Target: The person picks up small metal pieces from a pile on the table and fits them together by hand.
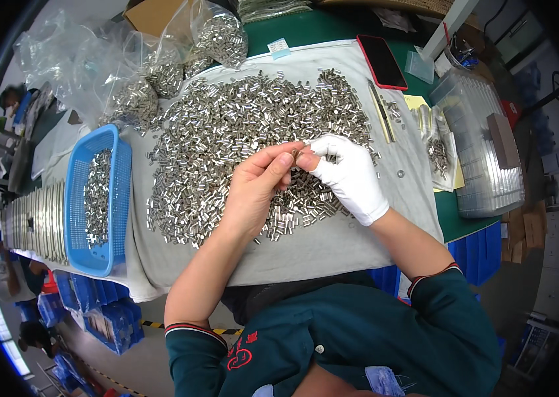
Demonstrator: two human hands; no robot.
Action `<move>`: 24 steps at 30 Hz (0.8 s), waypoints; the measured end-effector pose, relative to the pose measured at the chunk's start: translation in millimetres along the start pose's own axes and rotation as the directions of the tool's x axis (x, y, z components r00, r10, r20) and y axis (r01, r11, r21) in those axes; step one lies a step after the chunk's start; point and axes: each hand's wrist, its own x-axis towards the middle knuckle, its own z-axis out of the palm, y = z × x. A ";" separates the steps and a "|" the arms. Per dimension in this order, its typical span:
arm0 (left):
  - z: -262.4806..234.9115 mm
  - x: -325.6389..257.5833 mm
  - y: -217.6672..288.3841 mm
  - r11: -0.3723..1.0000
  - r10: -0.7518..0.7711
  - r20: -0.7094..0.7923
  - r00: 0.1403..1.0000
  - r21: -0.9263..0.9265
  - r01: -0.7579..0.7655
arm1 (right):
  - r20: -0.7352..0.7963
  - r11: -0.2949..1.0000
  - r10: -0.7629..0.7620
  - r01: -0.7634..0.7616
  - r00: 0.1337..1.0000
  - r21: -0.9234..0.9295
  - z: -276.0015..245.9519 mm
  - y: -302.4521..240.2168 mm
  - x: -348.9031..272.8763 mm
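Note:
A wide heap of small shiny metal cylinders covers the cloth in front of me. Above its middle, both my hands meet at the fingertips. My left hand is bare and pinches with thumb and forefinger. My right hand wears a white glove that leaves the thumb tip uncovered, and its fingers are closed too. Between the two pinches is a small metal part, mostly hidden by the fingertips; its exact shape is too small to tell.
A blue basket with more cylinders stands at left, beside a row of trays. Plastic bags of cylinders lie at the back left. Tweezers, a red-edged phone and stacked clear boxes are at right.

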 end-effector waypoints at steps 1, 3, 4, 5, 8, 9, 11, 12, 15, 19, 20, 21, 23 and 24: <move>-0.7 -0.2 -0.4 1.000 0.001 -0.001 1.000 0.000 -0.001 | 0.005 0.999 -0.028 0.028 1.000 -0.031 -0.4 0.0 -0.1; -2.5 -0.3 -1.9 1.000 0.030 0.020 0.999 0.005 -0.030 | 0.010 0.997 -0.055 0.056 0.998 -0.062 0.3 -0.9 -0.4; -2.2 -0.9 -1.2 1.000 0.030 0.020 0.999 0.005 -0.030 | 0.015 0.999 -0.023 0.024 1.000 -0.027 1.0 -2.2 -0.7; -1.3 -1.7 0.3 0.991 0.096 0.009 0.995 0.098 -0.096 | 0.021 1.000 0.009 -0.009 1.000 0.008 1.4 -3.4 -0.8; -1.4 -2.4 -0.4 0.963 0.195 0.019 0.981 0.184 -0.195 | 0.046 0.998 0.042 -0.044 0.998 0.045 1.2 -5.4 -1.1; -1.6 -2.1 -0.7 0.957 0.228 0.038 0.973 0.177 -0.231 | 0.046 0.998 0.042 -0.044 0.998 0.045 0.9 -5.1 -1.2; -1.4 -1.5 -0.8 0.957 0.233 0.037 0.972 0.170 -0.236 | 0.056 0.998 0.052 -0.055 0.997 0.037 0.1 -4.1 -1.4; -1.4 -1.4 -0.8 0.957 0.237 0.036 0.971 0.164 -0.239 | 0.056 0.998 0.052 -0.054 0.997 0.038 0.2 -3.9 -1.4; -4.0 -1.1 -1.3 0.980 0.146 0.007 0.989 0.133 -0.146 | 0.056 0.998 0.047 -0.049 0.997 0.035 0.9 -4.1 -1.2; -0.9 0.0 -2.1 0.994 0.102 -0.010 0.995 0.036 -0.102 | 0.065 0.995 0.066 -0.070 0.996 0.067 2.1 -5.0 -1.8; -0.5 0.1 -2.2 0.997 0.082 -0.002 0.997 0.006 -0.082 | 0.066 0.994 0.065 -0.071 0.996 0.085 2.1 -4.8 -2.0; -0.6 0.2 -2.0 0.998 0.062 0.007 0.998 -0.024 -0.062 | 0.067 0.994 0.065 -0.071 0.996 0.087 1.8 -5.4 -1.8; -1.8 0.0 -1.8 0.998 0.055 0.010 0.998 -0.020 -0.055 | 0.113 0.980 0.140 -0.154 0.984 0.128 0.9 -8.1 -1.1; -1.9 0.1 -2.4 0.998 0.065 0.013 0.998 -0.007 -0.065 | 0.113 0.980 0.141 -0.155 0.984 0.128 0.5 -9.1 -1.1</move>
